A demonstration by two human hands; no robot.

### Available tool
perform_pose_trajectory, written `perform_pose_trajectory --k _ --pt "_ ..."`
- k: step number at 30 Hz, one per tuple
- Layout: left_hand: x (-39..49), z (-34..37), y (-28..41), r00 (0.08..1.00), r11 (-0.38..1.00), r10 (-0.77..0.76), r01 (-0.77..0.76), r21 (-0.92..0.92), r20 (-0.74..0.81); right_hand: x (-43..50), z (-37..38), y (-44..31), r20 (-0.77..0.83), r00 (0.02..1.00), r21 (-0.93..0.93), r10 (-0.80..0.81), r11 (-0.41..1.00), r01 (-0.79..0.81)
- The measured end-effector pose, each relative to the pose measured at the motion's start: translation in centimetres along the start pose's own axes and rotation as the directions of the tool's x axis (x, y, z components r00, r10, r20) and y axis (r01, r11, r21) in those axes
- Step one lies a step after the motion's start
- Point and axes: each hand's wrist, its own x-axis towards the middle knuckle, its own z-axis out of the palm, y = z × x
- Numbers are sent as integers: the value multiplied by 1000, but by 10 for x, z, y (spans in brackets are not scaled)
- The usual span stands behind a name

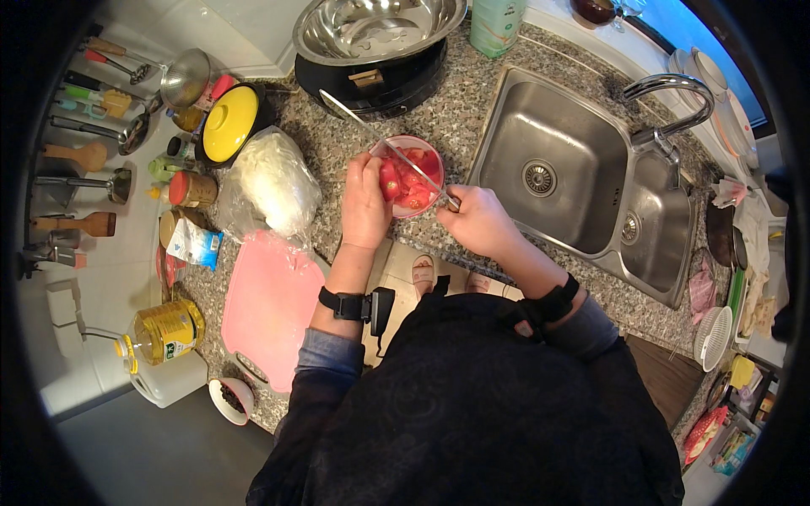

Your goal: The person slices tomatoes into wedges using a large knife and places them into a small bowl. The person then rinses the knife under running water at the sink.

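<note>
A round bowl (441, 166) with a pinkish rim stands on the granite counter and holds cut tomato pieces (414, 190). My left hand (366, 201) is at the bowl's left side, its fingers around a piece of tomato (389, 180) over the bowl. The handle of a knife (380, 135) is in my right hand (478, 218), to the right of the bowl. The narrow blade runs across the top of the bowl towards the upper left, over the tomato. How the blade touches the tomato is hard to tell.
A pink cutting board (269, 310), a plastic bag with pale contents (272, 183) and a black pot with a yellow lid (231, 123) lie left. A steel basin (380, 31) sits on a black appliance (373, 82) behind. The double sink (550, 164) is right.
</note>
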Motion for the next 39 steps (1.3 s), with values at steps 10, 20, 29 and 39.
perform_pose_trajectory --k 10,20,29,39 --pt "3 0 10 992 984 -125 123 -129 -8 4 2 0 -21 1000 -7 13 1000 -13" --pt "5 4 14 943 889 -329 325 -322 42 2 -1 -4 -21 1000 51 12 999 -11" --pt "2 7 14 844 700 -521 507 -504 127 4 6 3 -21 1000 44 -3 999 4" --pt "-2 -4 10 748 101 -539 514 -852 388 2 6 4 -64 998 32 -6 999 8"
